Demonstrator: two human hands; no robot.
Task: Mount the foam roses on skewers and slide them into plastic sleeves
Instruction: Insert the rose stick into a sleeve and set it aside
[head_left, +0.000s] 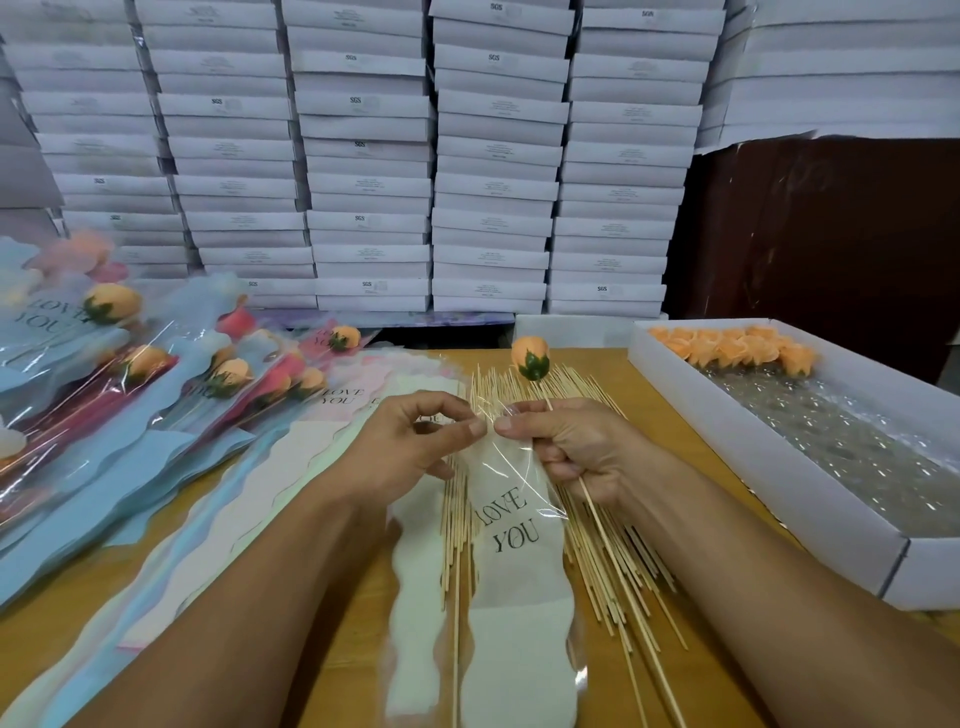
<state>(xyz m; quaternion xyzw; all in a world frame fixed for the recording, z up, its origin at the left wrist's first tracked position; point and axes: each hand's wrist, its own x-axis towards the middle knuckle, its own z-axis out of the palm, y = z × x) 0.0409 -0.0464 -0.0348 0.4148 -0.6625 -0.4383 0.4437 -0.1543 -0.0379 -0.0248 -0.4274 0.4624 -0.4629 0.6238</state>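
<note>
Left hand (410, 441) fingers pinched; right hand (576, 447) curled, gripping.

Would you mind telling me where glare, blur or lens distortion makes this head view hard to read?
Head view: wide-angle bending curves the stacked white boxes; glare speckles the bubble wrap in the open box and streaks the clear sleeve pinched by the left hand and right hand; the finished roses at left look soft.
</note>
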